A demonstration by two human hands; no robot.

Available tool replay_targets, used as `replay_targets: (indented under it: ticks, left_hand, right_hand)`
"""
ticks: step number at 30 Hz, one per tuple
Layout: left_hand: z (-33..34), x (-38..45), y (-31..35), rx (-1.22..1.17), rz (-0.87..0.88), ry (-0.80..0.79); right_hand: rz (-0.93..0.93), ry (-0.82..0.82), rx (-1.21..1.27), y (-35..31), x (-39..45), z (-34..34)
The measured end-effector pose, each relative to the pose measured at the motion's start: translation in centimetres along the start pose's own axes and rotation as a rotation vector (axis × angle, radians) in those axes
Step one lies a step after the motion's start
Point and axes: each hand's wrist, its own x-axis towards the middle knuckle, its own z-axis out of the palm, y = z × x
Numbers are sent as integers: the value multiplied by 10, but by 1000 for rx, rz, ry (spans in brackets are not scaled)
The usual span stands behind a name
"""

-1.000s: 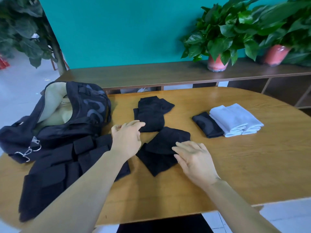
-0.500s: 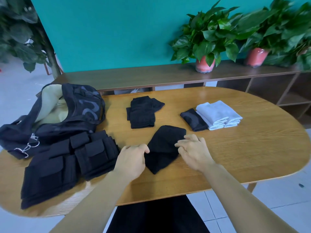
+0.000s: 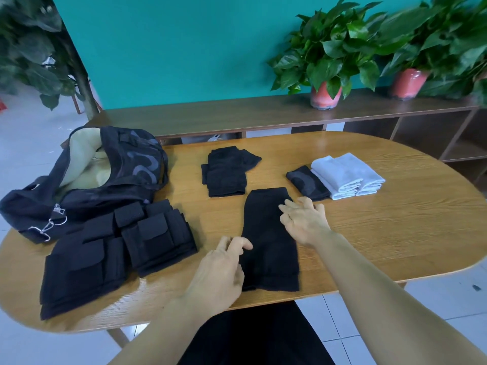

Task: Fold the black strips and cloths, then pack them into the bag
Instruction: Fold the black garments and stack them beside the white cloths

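black cloth (image 3: 268,241) laid flat on bench (image 3: 395,233) near front edge | left hand (image 3: 218,275) grip loosely curled at cloth's left edge, contact unclear | right hand (image 3: 303,219) grip spread, nothing pinched | risk: fold skewed or cloth dragged off edge if sides pulled unevenly

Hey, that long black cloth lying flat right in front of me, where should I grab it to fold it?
Probably pinch the two near corners of the long black cloth, coming from the table's near edge. It lies flat and lengthwise away from you, so the near hem can lift toward the far end, with one hand at each side.
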Motion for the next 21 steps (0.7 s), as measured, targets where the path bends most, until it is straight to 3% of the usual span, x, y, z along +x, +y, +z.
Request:
replay_targets:
  ticks: [5,10,15,21]
  left_hand:
    - [-6,7,1,-126,6,-30]
    - [-12,30,-5,102,107,115]
    - [9,27,5,402,185,-244]
    - [20,11,9,519,70,-273]
  right_hand:
    - [-43,101,149,7,-6,7]
    - [-163,260,87,5,-40,10]
    - [-276,36,-94,-9,-68,38]
    - [-257,-28,-168,10,-68,52]
